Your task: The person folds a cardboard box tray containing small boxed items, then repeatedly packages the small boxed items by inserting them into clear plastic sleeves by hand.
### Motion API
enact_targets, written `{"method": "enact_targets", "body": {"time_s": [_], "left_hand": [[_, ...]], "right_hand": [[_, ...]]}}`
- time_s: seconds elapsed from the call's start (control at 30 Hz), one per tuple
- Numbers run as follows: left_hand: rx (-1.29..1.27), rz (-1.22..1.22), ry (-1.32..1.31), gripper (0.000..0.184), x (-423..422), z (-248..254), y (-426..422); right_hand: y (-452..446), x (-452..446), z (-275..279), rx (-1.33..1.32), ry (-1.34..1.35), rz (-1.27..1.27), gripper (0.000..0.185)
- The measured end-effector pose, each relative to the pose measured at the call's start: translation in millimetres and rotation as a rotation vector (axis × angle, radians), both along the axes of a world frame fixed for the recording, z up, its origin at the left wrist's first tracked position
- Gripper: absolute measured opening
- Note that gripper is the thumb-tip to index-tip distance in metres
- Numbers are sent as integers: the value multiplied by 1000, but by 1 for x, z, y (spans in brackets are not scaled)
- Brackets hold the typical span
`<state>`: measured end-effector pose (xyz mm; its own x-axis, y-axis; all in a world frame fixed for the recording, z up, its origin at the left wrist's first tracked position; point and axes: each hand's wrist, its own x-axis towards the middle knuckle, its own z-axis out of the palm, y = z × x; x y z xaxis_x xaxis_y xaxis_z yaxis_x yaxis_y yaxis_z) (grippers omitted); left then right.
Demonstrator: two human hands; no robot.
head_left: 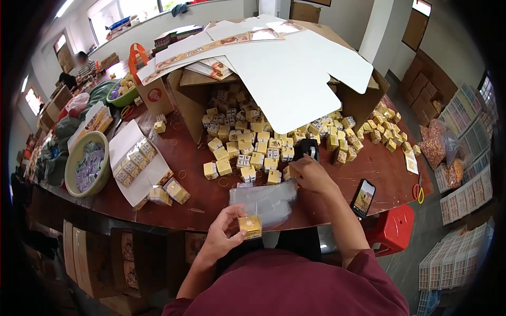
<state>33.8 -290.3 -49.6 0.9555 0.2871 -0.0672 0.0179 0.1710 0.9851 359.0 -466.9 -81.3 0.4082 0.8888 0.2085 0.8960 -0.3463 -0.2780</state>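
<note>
My left hand (226,231) is closed around a small yellow printed box (250,227) at the table's front edge. My right hand (314,178) reaches over the table, its fingers bent against a small box (289,172) that they partly hide. Just beyond those fingers stands a black tape dispenser (309,149). Between my hands lies a stack of clear plastic sleeves (263,203). A heap of small yellow-and-white boxes (245,141) spills toward me from an open carton (188,108).
White printed sheets (287,73) cover the carton. To the left are a bowl of purple packets (71,174) and a card with boxes (124,152). A phone (363,198), scissors (418,193) and a red stool (392,229) are at right. Another person (84,66) sits far left.
</note>
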Motion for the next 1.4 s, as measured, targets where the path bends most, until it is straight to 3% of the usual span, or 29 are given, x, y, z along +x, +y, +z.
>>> {"method": "enact_targets", "body": {"time_s": [0.23, 0.37, 0.47, 0.5, 0.6, 0.77, 0.87, 1.07, 1.17, 1.27, 1.4], "left_hand": [[-213, -70, -233, 67, 24, -20, 5], [-235, -156, -299, 68, 40, -14, 0], [63, -293, -422, 64, 58, 2, -2], [286, -325, -459, 60, 61, 8, -1], [696, -423, -534, 62, 68, 20, -1], [-138, -358, -559, 61, 66, 18, -18], [-247, -379, -466, 66, 60, 1, -10], [-742, -345, -315, 82, 49, -1, -22], [-806, -425, -364, 82, 51, 0, -23], [-714, -384, -364, 78, 48, 3, -21], [-436, -239, -232, 72, 41, 9, -17]], "right_hand": [[-20, -23, 50, 419, 432, -117, 53], [-29, -41, 64, 567, 769, 45, 55], [-31, -69, 95, 474, 984, 26, 58], [-31, -78, 105, 463, 1080, 32, 61], [-29, -99, 111, 421, 1061, 47, 66], [-29, -122, 112, 557, 932, 49, 37], [-37, -115, 119, 448, 547, 172, 42], [-32, -119, 123, 618, 320, 162, 46], [-29, -111, 115, 583, 282, 377, 45], [-41, -104, 105, 534, 413, 343, 43], [-49, -97, 108, 656, 531, 222, 42]]}}
